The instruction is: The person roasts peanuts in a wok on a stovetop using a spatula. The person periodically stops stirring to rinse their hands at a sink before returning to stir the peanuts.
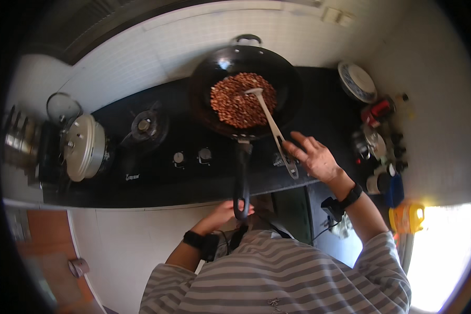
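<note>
A black wok (290,84) with a long handle sits on the stove, and a layer of reddish-brown peanuts (235,102) covers its bottom. A pale spatula (272,123) leans over the wok's near rim, its head resting on the peanuts. My right hand (314,157) is at the lower part of the spatula's handle, with fingers spread and slightly blurred; whether it grips the handle is unclear. My left hand (223,214) is at the end of the wok's handle, partly behind it, and its grip cannot be made out.
Left of the wok are a bare gas burner (144,125), two knobs and a lidded pot (82,149). Stacked plates (357,81), a red container (378,112), jars and bottles line the right side. A yellow jug (406,218) stands at the lower right.
</note>
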`<action>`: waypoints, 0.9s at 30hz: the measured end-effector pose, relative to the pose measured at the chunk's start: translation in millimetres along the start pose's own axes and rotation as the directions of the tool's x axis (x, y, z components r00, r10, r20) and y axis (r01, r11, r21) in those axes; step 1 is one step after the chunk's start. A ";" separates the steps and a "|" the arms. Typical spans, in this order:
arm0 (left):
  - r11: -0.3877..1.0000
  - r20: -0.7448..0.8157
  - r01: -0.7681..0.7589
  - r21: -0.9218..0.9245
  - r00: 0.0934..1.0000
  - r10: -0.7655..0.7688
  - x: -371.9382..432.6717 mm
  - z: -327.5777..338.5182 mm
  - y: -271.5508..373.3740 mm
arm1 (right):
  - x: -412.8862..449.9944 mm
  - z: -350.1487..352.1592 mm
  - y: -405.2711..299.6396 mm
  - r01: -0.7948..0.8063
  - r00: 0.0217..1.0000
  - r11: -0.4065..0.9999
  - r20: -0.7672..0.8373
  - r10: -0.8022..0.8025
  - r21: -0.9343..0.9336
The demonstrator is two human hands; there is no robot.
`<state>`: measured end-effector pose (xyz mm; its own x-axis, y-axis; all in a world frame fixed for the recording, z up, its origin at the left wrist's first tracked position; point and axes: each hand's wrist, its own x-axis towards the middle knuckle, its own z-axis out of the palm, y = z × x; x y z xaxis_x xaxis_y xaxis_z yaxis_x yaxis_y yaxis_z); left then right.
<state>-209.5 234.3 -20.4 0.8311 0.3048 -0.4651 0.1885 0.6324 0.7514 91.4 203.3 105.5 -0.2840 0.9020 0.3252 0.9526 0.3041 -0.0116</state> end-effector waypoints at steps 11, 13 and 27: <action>0.961 -0.771 -0.022 -0.275 0.602 -0.207 -118.5 -51.4 -83.1 | 89.6 -110.1 63.6 0.534 0.799 0.778 0.104 -0.592 0.331; 0.956 -0.761 -0.050 -0.290 0.617 -0.199 -120.8 -53.8 -113.5 | 93.9 -113.8 64.2 0.536 0.768 0.740 0.129 -0.627 0.406; 0.950 -0.855 -0.191 -0.247 0.504 -0.122 -73.0 -30.9 -86.9 | 226.5 -18.3 51.8 -0.254 0.963 0.445 0.184 0.196 0.859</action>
<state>-302.7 179.1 -66.2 -0.0516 0.6857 -0.7260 -0.1090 0.7188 0.6866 78.4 417.7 195.9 -0.1075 0.9847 0.1372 0.4017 0.1693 -0.9000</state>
